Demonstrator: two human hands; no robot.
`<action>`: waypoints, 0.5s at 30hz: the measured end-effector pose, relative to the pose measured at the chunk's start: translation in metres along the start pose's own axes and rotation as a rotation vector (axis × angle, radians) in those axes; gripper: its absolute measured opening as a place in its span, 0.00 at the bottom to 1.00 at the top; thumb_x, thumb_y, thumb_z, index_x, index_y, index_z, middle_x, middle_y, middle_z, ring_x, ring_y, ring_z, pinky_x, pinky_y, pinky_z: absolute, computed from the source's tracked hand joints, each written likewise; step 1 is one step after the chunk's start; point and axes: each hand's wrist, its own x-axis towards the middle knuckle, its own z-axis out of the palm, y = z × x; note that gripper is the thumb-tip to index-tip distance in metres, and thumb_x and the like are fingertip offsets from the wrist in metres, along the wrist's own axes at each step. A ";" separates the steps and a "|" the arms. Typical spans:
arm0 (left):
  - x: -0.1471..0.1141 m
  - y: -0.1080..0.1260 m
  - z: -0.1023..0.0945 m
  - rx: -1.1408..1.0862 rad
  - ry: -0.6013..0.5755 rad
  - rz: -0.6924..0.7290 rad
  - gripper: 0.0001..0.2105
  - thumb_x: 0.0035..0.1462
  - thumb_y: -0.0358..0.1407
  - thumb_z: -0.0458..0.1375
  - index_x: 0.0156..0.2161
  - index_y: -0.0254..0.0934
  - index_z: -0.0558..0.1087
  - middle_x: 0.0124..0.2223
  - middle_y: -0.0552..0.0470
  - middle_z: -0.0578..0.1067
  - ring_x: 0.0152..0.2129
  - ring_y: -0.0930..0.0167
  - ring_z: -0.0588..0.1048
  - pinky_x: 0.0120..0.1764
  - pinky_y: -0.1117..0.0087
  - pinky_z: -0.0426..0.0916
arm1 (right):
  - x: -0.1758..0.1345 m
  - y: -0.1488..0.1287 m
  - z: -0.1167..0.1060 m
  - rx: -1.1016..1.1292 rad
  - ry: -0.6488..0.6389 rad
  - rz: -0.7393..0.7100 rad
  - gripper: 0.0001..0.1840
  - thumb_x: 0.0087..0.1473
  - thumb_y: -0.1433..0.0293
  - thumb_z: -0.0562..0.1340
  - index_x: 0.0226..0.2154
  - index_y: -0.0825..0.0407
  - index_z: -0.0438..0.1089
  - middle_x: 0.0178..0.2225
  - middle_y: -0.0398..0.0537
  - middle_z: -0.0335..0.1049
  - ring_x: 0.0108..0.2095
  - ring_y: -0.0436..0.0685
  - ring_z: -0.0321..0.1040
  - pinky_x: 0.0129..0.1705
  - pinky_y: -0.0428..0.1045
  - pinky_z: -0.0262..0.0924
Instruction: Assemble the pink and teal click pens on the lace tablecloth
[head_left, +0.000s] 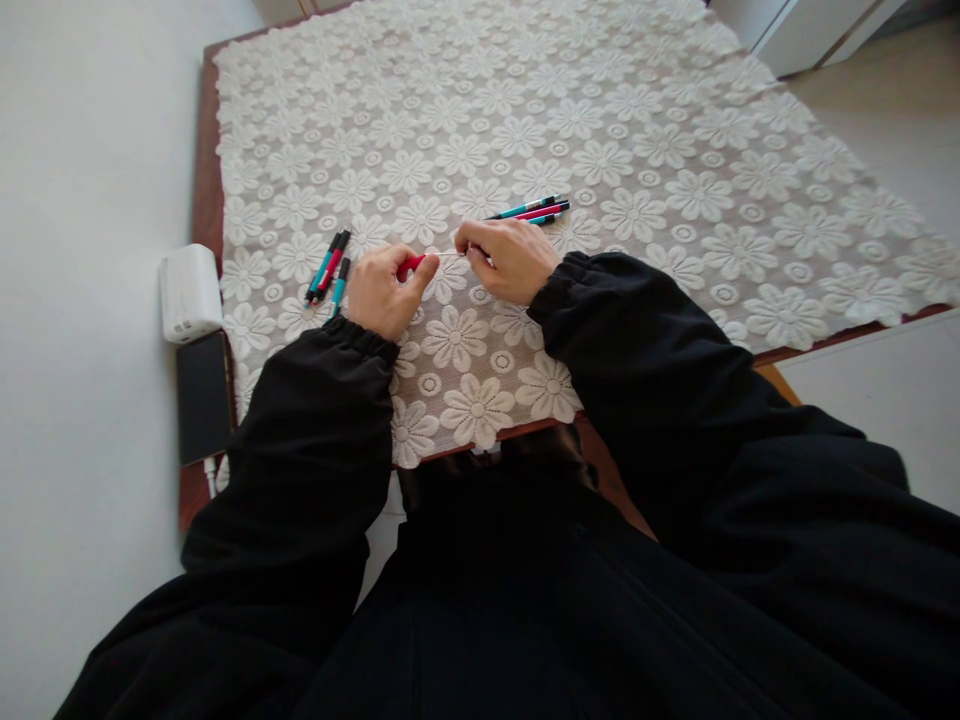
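Note:
My left hand (386, 290) is closed around a red pen barrel (409, 266), with the thumb along its near side. A thin white rod that looks like a pen refill (448, 254) spans the gap between my hands, in line with the barrel. The fingers of my right hand (510, 258) pinch its other end; that tip is hidden. Left of my left hand lie several teal and red pens (328, 268) with black ends. Another bunch of teal and red pens (536, 210) rests just beyond my right hand, partly covered by it.
A white lace cloth with flowers (645, 155) covers the wooden table (206, 150). At the left edge, against the wall, are a white charger-like block (190, 293) and a dark phone-like slab (202, 400), with a white cable (211, 476) below it.

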 end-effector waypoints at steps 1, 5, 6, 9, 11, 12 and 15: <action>0.000 0.000 0.000 0.003 0.002 0.000 0.23 0.68 0.59 0.52 0.33 0.44 0.73 0.30 0.49 0.75 0.36 0.63 0.75 0.42 0.60 0.71 | 0.000 0.000 0.000 0.005 0.003 -0.001 0.16 0.63 0.70 0.52 0.45 0.50 0.74 0.39 0.50 0.78 0.37 0.59 0.69 0.40 0.53 0.51; 0.000 0.001 0.000 0.010 -0.003 0.000 0.22 0.68 0.57 0.52 0.33 0.44 0.73 0.31 0.49 0.75 0.37 0.62 0.75 0.44 0.60 0.71 | 0.000 0.000 0.001 0.017 -0.017 -0.031 0.16 0.62 0.70 0.52 0.44 0.50 0.74 0.38 0.49 0.78 0.38 0.59 0.69 0.41 0.53 0.50; 0.000 0.001 0.000 0.007 -0.007 0.000 0.21 0.68 0.57 0.53 0.33 0.44 0.73 0.31 0.49 0.76 0.38 0.62 0.75 0.44 0.59 0.71 | 0.000 0.000 0.001 0.018 -0.020 -0.035 0.16 0.62 0.70 0.52 0.44 0.50 0.74 0.38 0.49 0.78 0.38 0.59 0.69 0.41 0.53 0.50; 0.000 0.001 0.000 -0.014 -0.027 -0.006 0.20 0.67 0.57 0.54 0.34 0.44 0.74 0.34 0.48 0.77 0.40 0.61 0.76 0.47 0.59 0.71 | 0.000 0.000 0.002 0.016 -0.020 -0.029 0.15 0.62 0.71 0.52 0.44 0.50 0.73 0.38 0.49 0.77 0.38 0.59 0.69 0.41 0.53 0.51; -0.001 0.001 0.000 -0.038 -0.040 -0.016 0.20 0.67 0.57 0.54 0.35 0.45 0.75 0.36 0.47 0.78 0.43 0.60 0.76 0.49 0.58 0.71 | 0.000 0.000 0.001 0.008 -0.023 -0.015 0.15 0.63 0.70 0.52 0.44 0.49 0.73 0.38 0.49 0.77 0.38 0.59 0.69 0.41 0.54 0.52; -0.001 0.001 0.000 -0.048 -0.046 -0.020 0.20 0.67 0.57 0.54 0.35 0.45 0.75 0.36 0.47 0.79 0.44 0.59 0.76 0.50 0.57 0.71 | 0.000 -0.001 0.001 -0.001 -0.027 -0.008 0.14 0.64 0.70 0.52 0.45 0.49 0.73 0.38 0.49 0.77 0.38 0.59 0.69 0.41 0.54 0.53; -0.001 0.000 0.000 -0.061 -0.056 -0.022 0.20 0.67 0.57 0.54 0.36 0.45 0.76 0.38 0.47 0.80 0.46 0.58 0.75 0.52 0.56 0.70 | 0.000 -0.001 0.000 -0.026 -0.050 0.000 0.14 0.64 0.70 0.52 0.45 0.47 0.73 0.39 0.48 0.77 0.39 0.60 0.69 0.41 0.54 0.54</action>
